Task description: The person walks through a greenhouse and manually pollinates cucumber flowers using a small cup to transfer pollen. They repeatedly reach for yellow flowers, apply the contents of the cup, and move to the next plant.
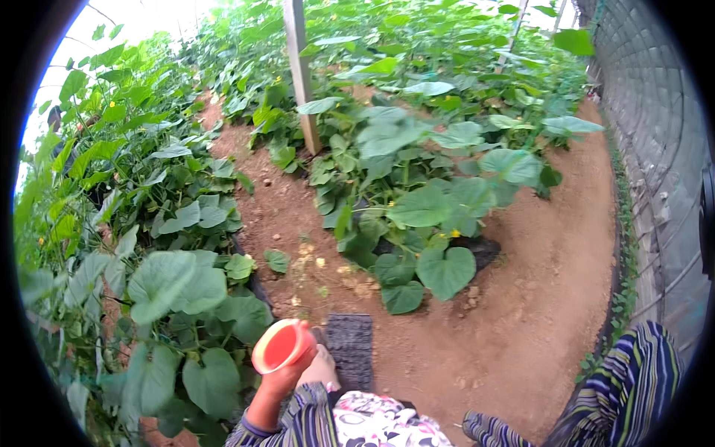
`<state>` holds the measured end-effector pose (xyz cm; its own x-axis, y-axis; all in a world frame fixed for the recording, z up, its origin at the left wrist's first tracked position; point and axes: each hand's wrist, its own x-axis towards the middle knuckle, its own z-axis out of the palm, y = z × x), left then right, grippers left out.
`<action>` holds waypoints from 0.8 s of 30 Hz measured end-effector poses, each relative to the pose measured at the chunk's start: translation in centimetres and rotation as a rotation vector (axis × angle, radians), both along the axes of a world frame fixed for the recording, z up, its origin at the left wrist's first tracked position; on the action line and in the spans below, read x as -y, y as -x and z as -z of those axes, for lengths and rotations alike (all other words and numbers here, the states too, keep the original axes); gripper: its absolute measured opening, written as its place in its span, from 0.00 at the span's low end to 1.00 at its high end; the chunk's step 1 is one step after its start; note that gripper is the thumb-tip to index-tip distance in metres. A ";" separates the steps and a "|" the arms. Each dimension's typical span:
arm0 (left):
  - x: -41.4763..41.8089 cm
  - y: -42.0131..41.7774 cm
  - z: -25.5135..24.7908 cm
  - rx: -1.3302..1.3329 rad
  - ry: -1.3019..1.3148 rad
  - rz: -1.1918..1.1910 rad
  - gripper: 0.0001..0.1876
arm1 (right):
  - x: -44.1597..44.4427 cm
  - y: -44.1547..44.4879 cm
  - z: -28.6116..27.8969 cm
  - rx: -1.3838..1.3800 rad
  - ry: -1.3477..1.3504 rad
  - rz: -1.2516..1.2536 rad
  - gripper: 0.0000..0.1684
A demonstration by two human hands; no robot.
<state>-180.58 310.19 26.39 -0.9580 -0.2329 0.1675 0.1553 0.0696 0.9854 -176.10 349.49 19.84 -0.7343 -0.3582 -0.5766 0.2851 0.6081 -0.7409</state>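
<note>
My left hand (286, 377) grips an orange-red plastic cup or funnel (279, 347), its wide round mouth tilted towards me. The fingers are mostly hidden behind it. Just right of this hand is a pale shape, apparently a foot (319, 370), beside a dark grey textured strip (349, 349) on the soil. My right hand is out of view; only a striped sleeve (631, 385) shows at the lower right. Broad-leaved vines, seemingly cucumber (206, 374), grow close to the left of the held thing.
A wooden post (301, 84) rises from the row ahead, among vines with yellow flowers (455, 233). Bare soil paths (547, 290) run between the plants and along the right. A curved greenhouse wall (653, 112) bounds that side. Leaves partly hide another person (58, 131) at far left.
</note>
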 end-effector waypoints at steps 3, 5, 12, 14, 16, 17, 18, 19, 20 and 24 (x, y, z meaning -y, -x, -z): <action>5.7 7.7 -1.2 -0.049 0.239 0.030 0.26 | 5.0 5.4 -0.3 0.016 -0.004 0.068 0.30; 9.2 10.8 -1.4 -0.066 -0.043 -0.016 0.24 | 10.4 9.0 -0.4 0.001 0.068 0.050 0.30; 16.3 20.5 -2.8 0.077 -0.137 -0.066 0.27 | 26.1 26.9 -2.3 -0.142 0.283 -0.091 0.31; 17.7 22.4 -2.3 0.087 -0.087 -0.056 0.27 | 27.5 30.9 -2.6 -0.153 0.294 -0.117 0.31; 18.3 24.6 -2.0 0.017 -0.117 -0.087 0.27 | 28.4 34.0 -2.5 -0.145 0.296 -0.142 0.31; 18.8 26.3 -2.3 0.001 -0.164 -0.073 0.27 | 28.8 35.8 -2.5 -0.151 0.298 -0.153 0.31; 19.3 28.0 -2.6 -0.001 -0.224 -0.063 0.27 | 29.1 37.5 -2.1 -0.153 0.297 -0.161 0.32; 20.0 29.8 -2.8 0.014 -0.272 -0.059 0.27 | 29.6 39.2 -1.5 -0.143 0.299 -0.176 0.32; 20.5 31.3 -2.9 -0.042 -0.159 -0.108 0.27 | 29.9 40.9 -1.0 -0.132 0.306 -0.185 0.32; 22.6 38.7 -2.5 -0.127 0.064 -0.189 0.29 | 31.9 49.0 0.9 -0.125 0.357 -0.220 0.32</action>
